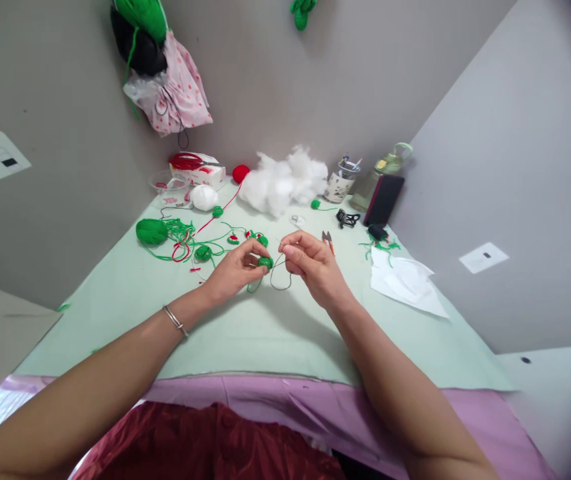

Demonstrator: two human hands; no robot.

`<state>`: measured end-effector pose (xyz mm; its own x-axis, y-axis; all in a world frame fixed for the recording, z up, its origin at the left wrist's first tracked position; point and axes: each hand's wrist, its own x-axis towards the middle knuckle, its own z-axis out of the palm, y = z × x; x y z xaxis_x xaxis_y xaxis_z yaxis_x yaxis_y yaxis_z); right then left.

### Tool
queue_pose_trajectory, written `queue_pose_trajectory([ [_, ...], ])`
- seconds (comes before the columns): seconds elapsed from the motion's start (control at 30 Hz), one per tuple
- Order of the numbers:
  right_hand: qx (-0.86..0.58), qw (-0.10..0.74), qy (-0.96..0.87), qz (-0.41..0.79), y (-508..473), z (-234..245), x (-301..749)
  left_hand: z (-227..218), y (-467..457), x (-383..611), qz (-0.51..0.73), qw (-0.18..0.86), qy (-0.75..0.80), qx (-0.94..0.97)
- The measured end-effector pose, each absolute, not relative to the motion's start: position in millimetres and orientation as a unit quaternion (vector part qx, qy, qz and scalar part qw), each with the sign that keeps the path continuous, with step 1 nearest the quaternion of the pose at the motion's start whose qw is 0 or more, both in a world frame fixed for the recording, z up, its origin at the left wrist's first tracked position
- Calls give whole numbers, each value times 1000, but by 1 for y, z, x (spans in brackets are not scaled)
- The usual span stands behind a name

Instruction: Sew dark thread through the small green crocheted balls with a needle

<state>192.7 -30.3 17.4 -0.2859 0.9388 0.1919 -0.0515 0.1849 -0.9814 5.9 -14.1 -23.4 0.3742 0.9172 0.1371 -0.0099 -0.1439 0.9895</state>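
Between thumb and fingers, my left hand (pixel 243 265) grips a small green crocheted ball (pixel 265 263). A dark thread (pixel 280 288) loops from this piece across to my right hand (pixel 310 261). My right thumb and forefinger are pinched together on a thin needle (pixel 279 241), whose tip points up and left. A green yarn tail hangs below the piece. Just behind my left hand lie small green and red crocheted pieces (pixel 234 239). Orange-handled thread snips (pixel 328 243) rest behind my right hand.
White stuffing (pixel 285 181) is heaped at the back, beside a red yarn ball (pixel 240 174). Green yarn (pixel 152 231) trails over the left side. A pen cup (pixel 341 183), green bottle (pixel 380 177) and phone (pixel 384 200) stand back right, with white paper (pixel 405 280) nearer.
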Motion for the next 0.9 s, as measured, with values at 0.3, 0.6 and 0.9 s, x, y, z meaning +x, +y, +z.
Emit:
queue_pose_trajectory([
  [0.3,-356,449,-647,503,-41,31,195,-22,-9,0,468,623,329,533],
  [0.6,-393,488,-685,372,-37,48,230,-3,-6,-12,489,716,271,418],
  [0.9,-459,483,-691,279,-35,27,202,-1,-10,-11,480,692,278,462],
])
